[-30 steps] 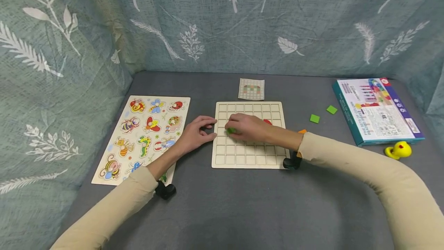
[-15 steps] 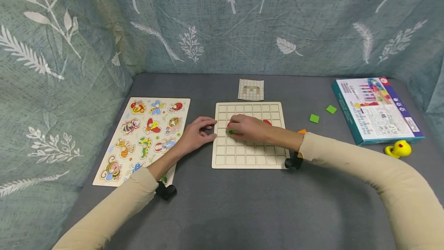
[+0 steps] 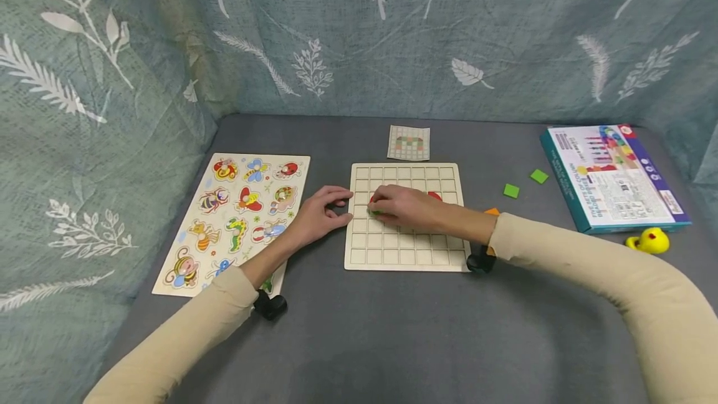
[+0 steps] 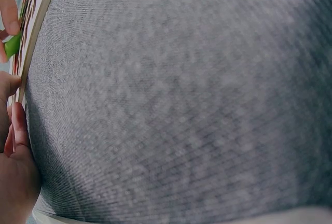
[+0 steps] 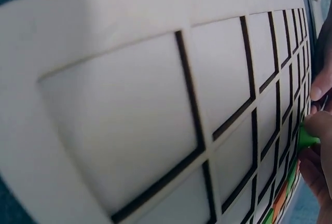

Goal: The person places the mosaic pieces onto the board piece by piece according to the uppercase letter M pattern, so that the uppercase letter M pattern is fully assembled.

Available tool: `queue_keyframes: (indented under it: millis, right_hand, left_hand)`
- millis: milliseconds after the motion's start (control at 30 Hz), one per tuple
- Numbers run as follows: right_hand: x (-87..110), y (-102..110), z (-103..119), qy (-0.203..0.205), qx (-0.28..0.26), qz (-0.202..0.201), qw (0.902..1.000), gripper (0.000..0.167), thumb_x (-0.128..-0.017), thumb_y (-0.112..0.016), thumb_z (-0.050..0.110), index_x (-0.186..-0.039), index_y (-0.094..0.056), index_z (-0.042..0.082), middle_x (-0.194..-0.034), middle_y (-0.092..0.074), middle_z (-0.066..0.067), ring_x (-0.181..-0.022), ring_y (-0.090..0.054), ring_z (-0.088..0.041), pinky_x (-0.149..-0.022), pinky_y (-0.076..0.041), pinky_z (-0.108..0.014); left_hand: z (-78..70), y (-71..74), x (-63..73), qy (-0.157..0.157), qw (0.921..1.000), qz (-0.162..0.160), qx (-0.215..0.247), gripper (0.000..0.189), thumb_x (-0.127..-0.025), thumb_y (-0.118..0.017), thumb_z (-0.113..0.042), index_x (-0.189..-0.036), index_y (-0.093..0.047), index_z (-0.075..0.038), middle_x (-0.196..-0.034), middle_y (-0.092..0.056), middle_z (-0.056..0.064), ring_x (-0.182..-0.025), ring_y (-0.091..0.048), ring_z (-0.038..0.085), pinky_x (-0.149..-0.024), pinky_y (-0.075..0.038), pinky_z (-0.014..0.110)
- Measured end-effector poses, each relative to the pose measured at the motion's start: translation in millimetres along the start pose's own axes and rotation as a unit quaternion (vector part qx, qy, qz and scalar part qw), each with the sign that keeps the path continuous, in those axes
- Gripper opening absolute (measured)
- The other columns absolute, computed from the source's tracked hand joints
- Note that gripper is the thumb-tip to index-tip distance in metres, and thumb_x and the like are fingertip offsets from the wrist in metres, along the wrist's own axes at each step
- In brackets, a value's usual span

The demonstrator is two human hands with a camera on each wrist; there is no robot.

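Note:
A pale wooden grid board (image 3: 404, 257) lies on the grey table. Over its left part my right hand (image 3: 406, 207) pinches a green tile (image 5: 307, 138) between thumb and fingers, close to the board's surface. A red piece (image 3: 434, 195) shows on the board just beyond that hand, and another bit of red peeks out by its fingertips. In the right wrist view, orange and green pieces sit in cells near the hand. My left hand (image 3: 318, 218) rests on the table, its thumb and fingertips touching the board's left edge. Part of the board is hidden under my right forearm.
A wooden insect puzzle (image 3: 224, 229) lies at the left, partly under my left forearm. Behind the board is a small pattern card (image 3: 409, 143). Loose green tiles (image 3: 511, 191) lie at right, near a box (image 3: 617, 179) and a yellow duck (image 3: 650, 240). Orange pieces (image 3: 492, 211) peek past my right wrist.
The green tile in my right hand shows less now, mostly covered by the fingers. Both hands stay nearly in place; the whole head view shifts slightly.

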State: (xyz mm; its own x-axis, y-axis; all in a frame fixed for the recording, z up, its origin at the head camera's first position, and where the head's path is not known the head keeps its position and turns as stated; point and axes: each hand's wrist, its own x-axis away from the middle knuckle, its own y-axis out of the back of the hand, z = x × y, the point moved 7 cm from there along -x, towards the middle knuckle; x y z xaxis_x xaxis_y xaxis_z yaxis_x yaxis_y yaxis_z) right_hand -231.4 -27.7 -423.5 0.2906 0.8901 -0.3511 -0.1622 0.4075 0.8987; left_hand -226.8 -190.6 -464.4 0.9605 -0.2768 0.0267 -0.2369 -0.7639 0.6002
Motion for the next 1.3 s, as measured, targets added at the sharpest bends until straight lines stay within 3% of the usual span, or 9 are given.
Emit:
queue_keyframes:
  millis: [300, 467, 667, 933, 1133, 1300]
  right_hand:
    - [13.7, -3, 8, 0.030, 0.078, 0.010, 0.9965, 0.016, -0.088, -0.069, 0.009, -0.103, -0.074, 0.004, -0.103, -0.065, -0.009, -0.091, -0.062, -0.022, -0.080, -0.054, -0.029]
    - [34.3, 8, 16, 0.003, 0.092, 0.019, 0.9955, 0.019, -0.087, -0.070, 0.013, -0.106, -0.070, 0.008, -0.109, -0.064, -0.009, -0.096, -0.060, -0.023, -0.082, -0.052, -0.033]
    - [88.8, 36, 18, -0.038, 0.099, 0.013, 0.9943, 0.031, -0.082, -0.076, 0.014, -0.112, -0.068, 0.009, -0.110, -0.064, -0.009, -0.095, -0.061, -0.023, -0.077, -0.053, -0.034]
    - [167.9, 69, -5, -0.115, 0.115, 0.006, 0.9866, 0.048, -0.076, -0.080, 0.015, -0.121, -0.065, 0.005, -0.111, -0.064, -0.010, -0.096, -0.061, -0.022, -0.074, -0.053, -0.038]
    - [202.4, 85, -13, -0.157, 0.127, 0.008, 0.9794, 0.045, -0.074, -0.082, 0.018, -0.114, -0.067, 0.005, -0.108, -0.066, -0.007, -0.092, -0.062, -0.020, -0.072, -0.053, -0.038]
    - [215.8, 87, -12, -0.151, 0.118, 0.038, 0.9807, 0.036, -0.075, -0.082, 0.016, -0.107, -0.070, 0.007, -0.107, -0.067, -0.007, -0.093, -0.063, -0.019, -0.073, -0.055, -0.036]
  left_hand:
    - [0.7, 1.2, -0.7, -0.003, 1.0000, -0.003, -0.006, 0.043, -0.087, -0.071, -0.015, -0.128, -0.062, -0.006, -0.133, -0.054, 0.010, -0.111, -0.060, 0.023, -0.076, -0.051, 0.017]
    - [-0.5, -2.1, 0.1, 0.001, 1.0000, -0.002, -0.008, 0.044, -0.087, -0.071, -0.015, -0.129, -0.062, -0.005, -0.133, -0.054, 0.010, -0.111, -0.060, 0.023, -0.076, -0.050, 0.016]
    - [-1.2, -6.5, 1.5, 0.005, 1.0000, 0.007, -0.001, 0.045, -0.088, -0.071, -0.016, -0.130, -0.061, -0.005, -0.134, -0.053, 0.010, -0.112, -0.060, 0.024, -0.077, -0.050, 0.017]
    - [-3.1, 8.2, 1.9, 0.003, 0.9999, 0.003, -0.011, 0.046, -0.088, -0.071, -0.014, -0.132, -0.059, -0.005, -0.136, -0.052, 0.010, -0.113, -0.059, 0.025, -0.077, -0.050, 0.017]
    - [-3.8, 5.3, 0.4, 0.001, 0.9999, 0.012, -0.008, 0.047, -0.089, -0.070, -0.015, -0.133, -0.058, -0.006, -0.136, -0.051, 0.011, -0.113, -0.059, 0.026, -0.078, -0.050, 0.018]
    - [-4.4, -1.9, 0.4, 0.003, 0.9999, 0.015, -0.005, 0.047, -0.089, -0.070, -0.015, -0.133, -0.058, -0.006, -0.136, -0.051, 0.010, -0.112, -0.060, 0.026, -0.077, -0.050, 0.018]
